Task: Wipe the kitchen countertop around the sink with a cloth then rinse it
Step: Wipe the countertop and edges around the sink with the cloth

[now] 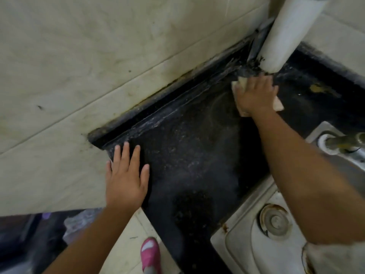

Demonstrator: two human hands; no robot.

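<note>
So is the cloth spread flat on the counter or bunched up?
Mostly flat: the cloth lies pressed under the right hand on the countertop, edges showing on both sides.

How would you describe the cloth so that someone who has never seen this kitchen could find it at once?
Start at the thick white pipe that comes down onto the black countertop in the corner. At its foot, the right hand presses on the cloth. It is the only pale beige thing on that dark surface.

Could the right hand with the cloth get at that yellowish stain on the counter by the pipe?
Probably yes. The right hand presses the cloth on the dark counter at the foot of the white pipe. The yellowish stain lies just beside it, with bare counter between.
</note>
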